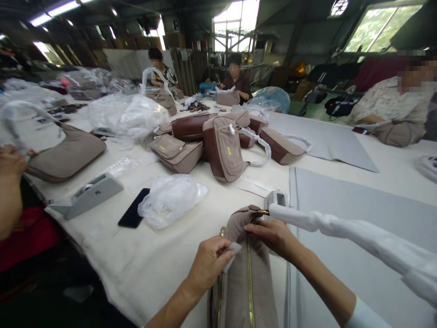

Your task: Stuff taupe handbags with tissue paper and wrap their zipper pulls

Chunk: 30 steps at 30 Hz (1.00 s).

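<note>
A taupe handbag point(235, 287) with a gold zipper point(250, 282) lies lengthwise in front of me at the table's near side. Its long strap point(341, 228), wrapped in white padding, stretches off to the right. My left hand point(210, 262) pinches a small piece of white paper point(232, 256) against the bag's left side, beside a second gold zipper. With closed fingers, my right hand point(273, 234) grips the fabric at the bag's far end, near the strap's gold fitting. The fingertips there are partly hidden in the folds.
Several taupe and brown handbags point(225, 150) are piled mid-table. Left of me are a plastic bag point(170, 198), a dark phone point(134, 209) and a tape dispenser point(88, 193). Grey sheets point(362, 218) cover the right side. Other people sit around the table; one's hand point(12, 168) touches a bag.
</note>
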Available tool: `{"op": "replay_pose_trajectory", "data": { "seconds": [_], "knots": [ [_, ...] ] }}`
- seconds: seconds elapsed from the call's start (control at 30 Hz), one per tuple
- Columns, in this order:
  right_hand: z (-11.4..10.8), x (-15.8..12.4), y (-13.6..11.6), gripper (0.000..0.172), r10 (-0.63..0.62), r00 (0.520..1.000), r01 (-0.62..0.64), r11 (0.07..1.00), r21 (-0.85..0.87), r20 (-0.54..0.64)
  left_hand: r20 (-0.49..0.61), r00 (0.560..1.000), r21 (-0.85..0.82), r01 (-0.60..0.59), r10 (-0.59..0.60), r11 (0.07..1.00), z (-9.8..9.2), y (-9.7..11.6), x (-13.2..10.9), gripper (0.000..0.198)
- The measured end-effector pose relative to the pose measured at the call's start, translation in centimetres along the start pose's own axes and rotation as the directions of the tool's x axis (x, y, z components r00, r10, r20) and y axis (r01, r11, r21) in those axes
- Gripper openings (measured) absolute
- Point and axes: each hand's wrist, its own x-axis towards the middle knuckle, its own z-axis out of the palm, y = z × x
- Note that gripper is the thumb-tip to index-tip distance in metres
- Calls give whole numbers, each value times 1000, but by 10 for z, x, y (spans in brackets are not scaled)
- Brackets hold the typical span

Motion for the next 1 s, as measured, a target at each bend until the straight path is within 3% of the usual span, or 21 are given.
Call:
{"op": "replay_pose_trajectory", "data": {
  "seconds": [0.37,0.7,1.0],
  "knots": [
    [5,-6,3,24,15,999,-9,992,125,-41,45,991,-65,132,-129,989,4,-2,4,20],
    [0,-2,-3,27,24,999,-17,975,220,-28,46,992,-5,116,-115,993,6,2,4,20],
    [1,-2,-4,26,17,999,-10,978,206,-30,103,965,-213,258,-242,942,10,-9,7,23]
  ]
}}
